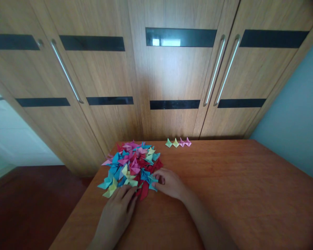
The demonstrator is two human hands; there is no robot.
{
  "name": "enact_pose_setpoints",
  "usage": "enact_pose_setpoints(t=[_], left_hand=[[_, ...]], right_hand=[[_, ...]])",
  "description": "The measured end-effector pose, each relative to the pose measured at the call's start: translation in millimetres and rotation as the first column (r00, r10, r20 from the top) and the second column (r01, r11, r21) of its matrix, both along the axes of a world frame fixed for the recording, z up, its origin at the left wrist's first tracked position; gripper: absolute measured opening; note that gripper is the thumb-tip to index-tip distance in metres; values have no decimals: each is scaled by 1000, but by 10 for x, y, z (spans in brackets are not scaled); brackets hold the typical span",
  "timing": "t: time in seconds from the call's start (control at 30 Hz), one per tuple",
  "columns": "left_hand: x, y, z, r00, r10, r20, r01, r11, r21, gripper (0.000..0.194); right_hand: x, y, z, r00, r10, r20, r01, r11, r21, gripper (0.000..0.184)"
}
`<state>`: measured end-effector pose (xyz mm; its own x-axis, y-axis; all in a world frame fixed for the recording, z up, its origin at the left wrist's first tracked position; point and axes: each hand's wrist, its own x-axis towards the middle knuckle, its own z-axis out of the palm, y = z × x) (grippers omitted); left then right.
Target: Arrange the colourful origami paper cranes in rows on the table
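A heap of folded paper cranes [134, 166] in pink, red, blue, teal and yellow lies at the left side of the table. My right hand [169, 182] is at the heap's right edge, thumb and forefinger pinched on a blue paper crane [146, 176]. At the near edge, my left hand [120, 203] rests with fingers extended, their tips touching the heap beside a red folded piece [144, 190]. Along the far edge stands a short row of cranes: a green one [168, 143], a yellow one [175, 143] and two pink ones [188, 142].
The reddish-brown wooden table [224, 187] stretches to the right of the heap. Directly behind it is a wooden wardrobe [172, 76] with dark strips and long metal handles [215, 71]. A pale blue wall [297, 114] is at the right, dark floor [36, 201] at the left.
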<state>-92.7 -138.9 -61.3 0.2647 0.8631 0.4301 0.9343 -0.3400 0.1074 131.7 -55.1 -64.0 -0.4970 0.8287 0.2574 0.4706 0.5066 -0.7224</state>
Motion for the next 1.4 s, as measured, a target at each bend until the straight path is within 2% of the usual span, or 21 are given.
enact_pose_setpoints(t=[0.17,0.27,0.43,0.53,0.67,0.87,0.97,1.03,1.13,1.23,1.3,1.4], left_hand=[[71,8,23,998,-61,-8,61,998,9,26],[87,-9,23,997,-81,14,81,996,49,26],[132,-24,87,992,-80,102,62,983,171,27],[241,15,189,982,-81,170,47,980,194,30],[508,165,320,958,-84,273,44,988,151,33],[948,550,381,884,-197,424,155,979,134,32],[1086,727,383,825,-235,513,182,971,152,24],[1144,813,371,755,-248,607,201,969,145,20],[1199,881,310,554,-238,797,278,956,93,19],[1232,881,201,365,-156,918,359,933,16,20],[1246,859,115,323,-116,939,377,926,-16,20],[1264,816,-16,323,-61,944,381,922,-71,28]], right_hand=[[-93,-48,-17,998,-52,45,52,999,5,18],[-105,-33,-43,998,-56,23,56,998,-23,22],[-53,25,-30,983,-36,-179,7,988,-156,16],[5,67,20,937,-106,-334,19,967,-254,18],[70,106,99,854,-234,-464,66,935,-349,27],[158,137,156,717,-348,-604,85,904,-419,34],[245,163,169,680,-372,-632,95,899,-426,38],[314,190,169,658,-382,-648,98,897,-430,41],[409,244,150,643,-389,-659,115,901,-419,43],[485,287,131,690,-366,-624,157,918,-365,38],[543,299,131,730,-355,-584,198,928,-316,34],[692,317,127,755,-369,-543,259,927,-270,31]])
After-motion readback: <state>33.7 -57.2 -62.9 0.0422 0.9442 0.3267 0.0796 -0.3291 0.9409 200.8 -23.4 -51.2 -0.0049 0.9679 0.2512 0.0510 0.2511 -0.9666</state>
